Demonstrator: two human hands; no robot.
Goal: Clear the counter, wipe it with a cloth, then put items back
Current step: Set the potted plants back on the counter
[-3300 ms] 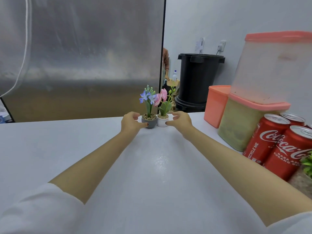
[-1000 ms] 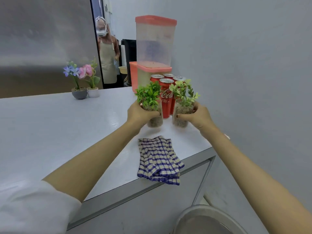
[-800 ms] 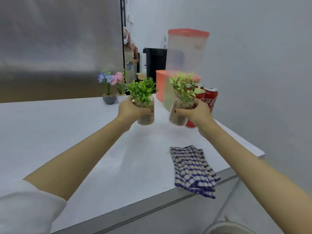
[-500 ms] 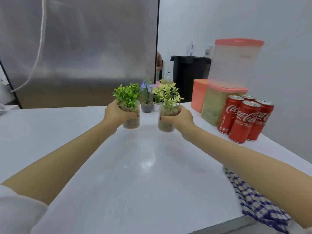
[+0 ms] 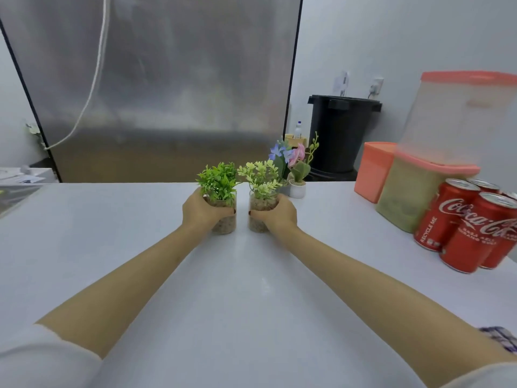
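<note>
I hold two small glass jars of artificial plants, one in each hand, and both stand low over the far middle of the white counter [image 5: 140, 247], at or just above its surface; I cannot tell if their bottoms touch it. My left hand [image 5: 199, 212] is wrapped around the darker green plant jar [image 5: 223, 217], and my right hand [image 5: 275, 214] is closed around the lighter yellow-green plant jar [image 5: 260, 212]. I keep them upright and side by side with a small gap, because the pebbles inside would spill if I tilt them. I bring them close to the two little flower pots [image 5: 296, 187], which stand just behind the right jar, so I judge that the decorations are grouped together at the back, in the putting-back step. The Coca-Cola cans [image 5: 470, 231] and the stacked salmon-lidded containers [image 5: 428, 186] stay at the right side, well apart from my hands. A corner of the checked cloth [image 5: 500, 338] shows near my right elbow, at the counter edge.
</note>
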